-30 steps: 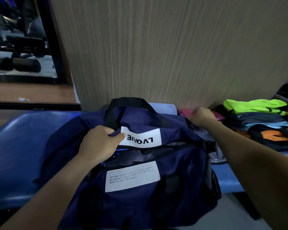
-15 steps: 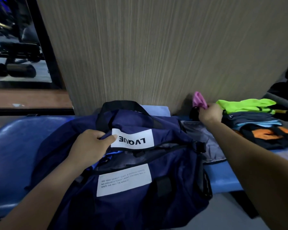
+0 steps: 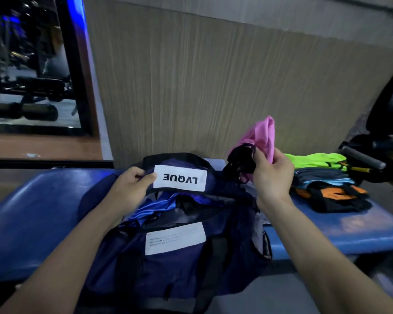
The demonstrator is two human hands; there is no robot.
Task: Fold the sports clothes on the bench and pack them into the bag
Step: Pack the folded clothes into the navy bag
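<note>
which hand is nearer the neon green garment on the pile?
Right. The right hand, gripping a pink and black garment, is just left of the neon green garment. The left hand is farther left, holding the bag flap.

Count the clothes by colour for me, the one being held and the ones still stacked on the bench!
Pink and black garment, held: 1
Neon green top: 1
Grey-blue piece: 1
Orange and black piece: 1
Total: 4

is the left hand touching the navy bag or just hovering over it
Touching. The head view shows the left hand gripping the upper edge of the navy bag, thumb pressed beside its white LVQUE label, holding the opening apart.
</note>
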